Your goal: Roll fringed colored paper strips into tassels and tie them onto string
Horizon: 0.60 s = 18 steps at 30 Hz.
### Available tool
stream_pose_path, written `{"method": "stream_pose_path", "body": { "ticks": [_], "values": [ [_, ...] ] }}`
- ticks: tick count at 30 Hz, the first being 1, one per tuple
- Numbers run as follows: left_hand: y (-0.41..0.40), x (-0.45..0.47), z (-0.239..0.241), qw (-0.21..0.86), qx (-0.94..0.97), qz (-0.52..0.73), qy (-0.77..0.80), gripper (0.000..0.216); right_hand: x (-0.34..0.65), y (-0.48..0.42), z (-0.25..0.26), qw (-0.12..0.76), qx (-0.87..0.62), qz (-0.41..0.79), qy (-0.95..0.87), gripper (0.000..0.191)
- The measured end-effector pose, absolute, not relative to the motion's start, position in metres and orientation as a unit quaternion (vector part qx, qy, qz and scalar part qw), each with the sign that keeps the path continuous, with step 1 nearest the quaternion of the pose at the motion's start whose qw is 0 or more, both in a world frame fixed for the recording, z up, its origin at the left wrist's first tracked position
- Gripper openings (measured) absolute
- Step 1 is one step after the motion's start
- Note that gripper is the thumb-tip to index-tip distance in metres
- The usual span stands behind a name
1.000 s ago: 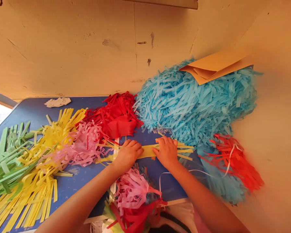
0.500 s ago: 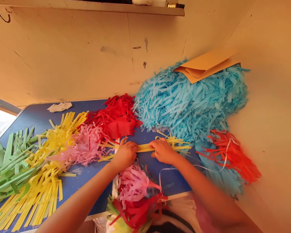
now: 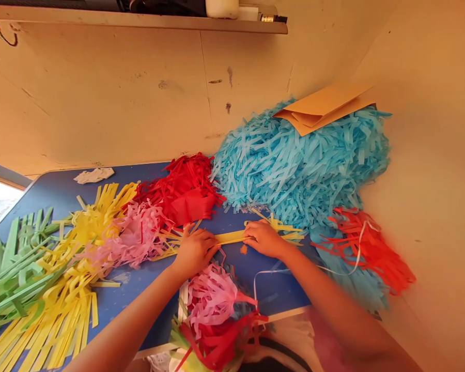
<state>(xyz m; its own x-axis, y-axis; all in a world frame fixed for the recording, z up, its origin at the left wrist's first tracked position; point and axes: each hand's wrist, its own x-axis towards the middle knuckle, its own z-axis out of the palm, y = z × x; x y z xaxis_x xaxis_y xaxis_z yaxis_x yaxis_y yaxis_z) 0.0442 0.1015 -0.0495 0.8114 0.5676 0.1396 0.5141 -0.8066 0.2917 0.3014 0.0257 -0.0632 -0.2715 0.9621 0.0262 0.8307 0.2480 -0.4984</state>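
A yellow fringed paper strip (image 3: 231,237) stretches between my hands over the blue table, its cut ends fanning out past each side. My left hand (image 3: 195,249) grips its left part, with fingers bent over the paper. On the right part, my right hand (image 3: 264,238) pinches it between thumb and fingers. Just below lies a pink tassel (image 3: 213,294) with a twisted red tip, and a red tassel (image 3: 217,336) sits nearer my body. A thin white string (image 3: 273,271) runs beneath my right forearm toward an orange-red tassel (image 3: 372,248).
Blue shredded paper (image 3: 294,165) is heaped against the wall, with a folded orange paper (image 3: 325,106) on top. Red fringe (image 3: 186,191), pink fringe (image 3: 139,235), yellow fringe (image 3: 73,279) and green fringe (image 3: 15,274) spread leftward over the table (image 3: 139,305). A shelf (image 3: 139,20) overhangs the wall.
The stretch of yellow paper between my hands looks a little wider and flatter. My right hand's fingers have shifted slightly on it. The whole view has tipped slightly upward.
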Motion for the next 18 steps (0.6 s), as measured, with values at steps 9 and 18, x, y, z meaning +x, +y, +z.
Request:
{"method": "stream_pose_path", "body": {
  "ticks": [9,18],
  "values": [
    [0.101,0.052,-0.059,0.087,0.905,0.114,0.401,0.037,0.283,0.032,-0.064,0.131,-0.688,0.138,-0.701,0.024],
    [0.106,0.059,-0.057,0.061,0.908,0.086,0.407,0.036,0.279,0.035,-0.067,0.113,-0.704,0.122,-0.691,0.021]
  ]
}}
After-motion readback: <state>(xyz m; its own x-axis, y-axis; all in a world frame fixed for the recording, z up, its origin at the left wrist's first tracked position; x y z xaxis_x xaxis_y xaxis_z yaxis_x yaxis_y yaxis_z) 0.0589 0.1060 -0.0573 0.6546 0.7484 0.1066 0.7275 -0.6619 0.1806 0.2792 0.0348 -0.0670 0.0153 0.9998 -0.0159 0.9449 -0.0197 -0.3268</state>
